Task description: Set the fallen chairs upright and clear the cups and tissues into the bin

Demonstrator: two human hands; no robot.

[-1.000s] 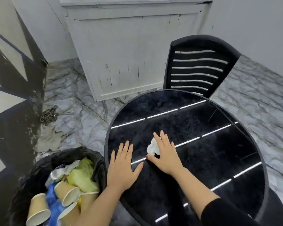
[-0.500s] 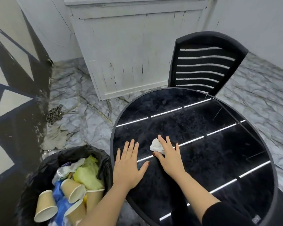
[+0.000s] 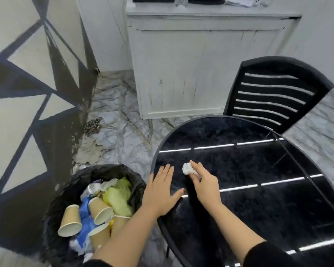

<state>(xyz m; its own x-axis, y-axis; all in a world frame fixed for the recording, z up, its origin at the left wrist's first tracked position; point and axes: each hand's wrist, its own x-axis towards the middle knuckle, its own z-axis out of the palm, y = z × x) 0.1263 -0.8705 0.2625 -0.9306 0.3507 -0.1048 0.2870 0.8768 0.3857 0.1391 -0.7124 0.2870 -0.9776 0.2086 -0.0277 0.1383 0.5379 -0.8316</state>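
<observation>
A crumpled white tissue (image 3: 187,168) lies on the glossy black round table (image 3: 258,170) near its left edge. My right hand (image 3: 204,182) rests beside it with curled fingers touching the tissue's right side. My left hand (image 3: 162,191) lies flat on the table's left rim, fingers spread, holding nothing. A black-lined bin (image 3: 81,178) stands on the floor left of the table, holding several brown paper cups (image 3: 70,220), a yellow-green bag and blue wrapping. A black slatted chair (image 3: 274,93) stands upright behind the table.
A white cabinet (image 3: 191,64) stands against the back wall. A wall with dark geometric lines (image 3: 27,93) runs along the left, close to the bin. A small chain (image 3: 93,127) lies on the marble floor beside it.
My right hand's fingers have curled in against the tissue, which has slid a little toward the table's left edge. The view has swung left and up. My left hand stays flat.
</observation>
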